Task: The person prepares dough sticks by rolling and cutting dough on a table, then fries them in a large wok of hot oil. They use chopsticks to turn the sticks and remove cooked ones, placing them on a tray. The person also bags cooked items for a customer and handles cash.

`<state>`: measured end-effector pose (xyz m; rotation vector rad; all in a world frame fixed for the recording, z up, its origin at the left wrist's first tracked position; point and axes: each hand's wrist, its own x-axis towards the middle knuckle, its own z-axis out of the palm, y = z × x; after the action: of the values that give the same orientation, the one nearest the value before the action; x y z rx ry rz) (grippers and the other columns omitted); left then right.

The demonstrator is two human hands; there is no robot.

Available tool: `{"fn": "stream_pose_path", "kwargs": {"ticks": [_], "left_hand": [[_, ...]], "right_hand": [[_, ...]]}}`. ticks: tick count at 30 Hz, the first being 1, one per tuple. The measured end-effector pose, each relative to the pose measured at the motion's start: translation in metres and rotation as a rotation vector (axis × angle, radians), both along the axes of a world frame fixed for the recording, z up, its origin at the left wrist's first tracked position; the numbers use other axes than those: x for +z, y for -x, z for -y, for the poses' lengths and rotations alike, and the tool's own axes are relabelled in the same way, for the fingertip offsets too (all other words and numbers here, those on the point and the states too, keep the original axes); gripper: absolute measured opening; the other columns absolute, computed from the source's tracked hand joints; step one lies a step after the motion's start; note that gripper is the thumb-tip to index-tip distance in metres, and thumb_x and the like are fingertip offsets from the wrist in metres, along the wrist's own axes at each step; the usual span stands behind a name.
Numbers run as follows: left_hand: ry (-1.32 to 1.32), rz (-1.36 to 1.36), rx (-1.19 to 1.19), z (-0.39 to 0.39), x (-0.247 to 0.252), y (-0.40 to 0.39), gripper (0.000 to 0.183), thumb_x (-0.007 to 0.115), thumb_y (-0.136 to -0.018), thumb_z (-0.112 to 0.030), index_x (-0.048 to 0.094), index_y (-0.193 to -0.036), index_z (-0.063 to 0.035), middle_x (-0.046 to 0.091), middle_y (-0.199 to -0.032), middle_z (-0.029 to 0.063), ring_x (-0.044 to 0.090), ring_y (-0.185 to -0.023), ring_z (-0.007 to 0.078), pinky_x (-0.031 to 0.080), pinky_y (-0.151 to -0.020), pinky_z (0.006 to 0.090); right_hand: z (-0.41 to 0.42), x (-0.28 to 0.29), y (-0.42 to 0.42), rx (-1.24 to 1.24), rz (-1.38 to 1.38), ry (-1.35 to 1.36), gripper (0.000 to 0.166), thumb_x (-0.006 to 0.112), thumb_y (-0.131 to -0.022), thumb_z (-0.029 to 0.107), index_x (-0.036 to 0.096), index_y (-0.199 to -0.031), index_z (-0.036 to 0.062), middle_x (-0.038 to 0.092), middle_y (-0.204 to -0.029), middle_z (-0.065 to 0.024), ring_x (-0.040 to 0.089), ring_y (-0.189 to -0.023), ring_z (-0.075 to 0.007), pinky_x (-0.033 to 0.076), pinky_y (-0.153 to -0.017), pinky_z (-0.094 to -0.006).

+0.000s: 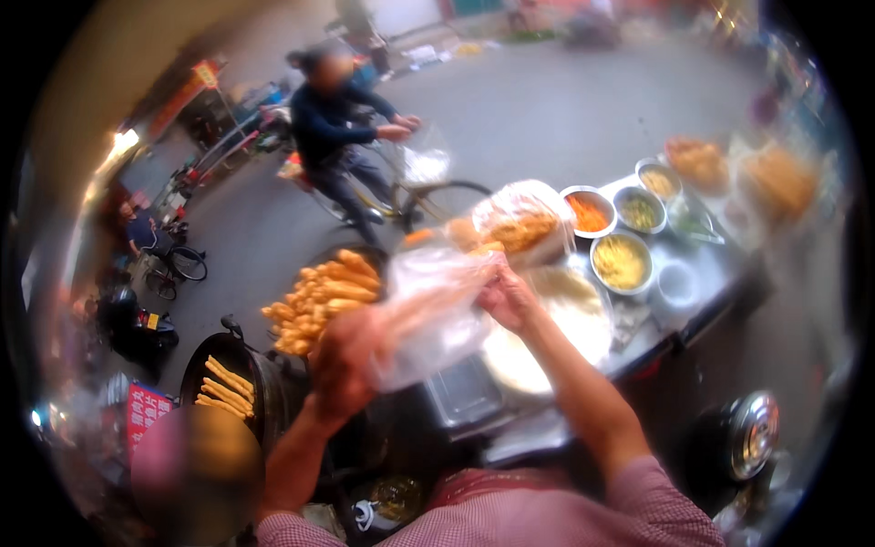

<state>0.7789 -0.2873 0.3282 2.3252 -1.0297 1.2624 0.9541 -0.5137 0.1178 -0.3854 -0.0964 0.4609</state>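
A thin clear plastic bag [431, 308] is stretched between my two hands above the food stall. My right hand [507, 295] grips its far right end, thumb and fingers together. My left hand [348, 355], blurred, is closed at the bag's left edge. What the bag holds, if anything, cannot be made out. Left of it rises a heap of fried dough sticks [335, 290], partly behind my left hand. Below my right hand lies a wide round pan of white food [581, 321], with a rectangular metal tray [461, 390] beside it.
Several metal bowls with shredded fillings, including carrot-coloured shreds [589, 212] and yellow shreds [621, 261], stand at right. A bagged pile of fried food [526, 219] sits behind. More dough sticks [229, 390] lie in a dark pot [263, 383]. A person rides a bicycle [444, 202] past the stall.
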Motion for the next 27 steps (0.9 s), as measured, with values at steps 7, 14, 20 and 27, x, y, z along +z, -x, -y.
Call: {"fn": "stream_pose_path", "kwargs": {"ticks": [7, 14, 20, 27], "left_hand": [[-0.182, -0.333, -0.105, -0.021, -0.156, 0.085, 0.047, 0.074, -0.076, 0.009, 0.058, -0.118, -0.0045, 0.051, -0.134, 0.0207, 0.065, -0.111, 0.0444, 0.060, -0.089, 0.0500], [1.108, -1.558, 0.164, 0.016, -0.189, 0.096, 0.042, 0.067, -0.097, -0.034, 0.055, -0.124, -0.0044, 0.061, -0.116, 0.0139, 0.064, -0.089, 0.0205, 0.052, -0.078, 0.0318], [1.780, -2.025, 0.011, 0.050, -0.179, 0.003, 0.036, 0.061, -0.102, -0.041, 0.060, -0.108, -0.0062, 0.064, -0.081, 0.0067, 0.060, -0.065, 0.0149, 0.047, -0.055, 0.0235], [1.463, -1.381, 0.208, 0.048, -0.143, -0.030, 0.008, 0.068, -0.095, -0.011, 0.064, -0.088, -0.0088, 0.064, -0.076, 0.0007, 0.054, -0.060, 0.0079, 0.041, -0.051, 0.0221]], "right_hand": [[0.034, -0.035, 0.075, -0.188, -0.058, -0.001, 0.059, 0.075, -0.093, 0.013, 0.045, -0.142, 0.0040, 0.062, -0.129, -0.0119, 0.063, -0.119, -0.0288, 0.053, -0.104, -0.0468], [0.046, 0.033, 0.105, -0.369, 0.202, 0.325, 0.068, 0.067, -0.088, -0.003, 0.039, -0.150, 0.0048, 0.054, -0.139, -0.0105, 0.069, -0.106, -0.0256, 0.060, -0.091, -0.0413], [0.041, 0.084, 0.116, -0.359, 0.588, 0.580, 0.076, 0.067, -0.085, -0.009, 0.031, -0.151, 0.0012, 0.043, -0.155, -0.0155, 0.069, -0.111, -0.0250, 0.061, -0.093, -0.0401], [0.064, 0.086, 0.110, -0.354, 0.789, 0.745, 0.074, 0.074, -0.083, -0.004, 0.038, -0.147, 0.0010, 0.051, -0.149, -0.0155, 0.066, -0.116, -0.0231, 0.056, -0.099, -0.0378]]}}
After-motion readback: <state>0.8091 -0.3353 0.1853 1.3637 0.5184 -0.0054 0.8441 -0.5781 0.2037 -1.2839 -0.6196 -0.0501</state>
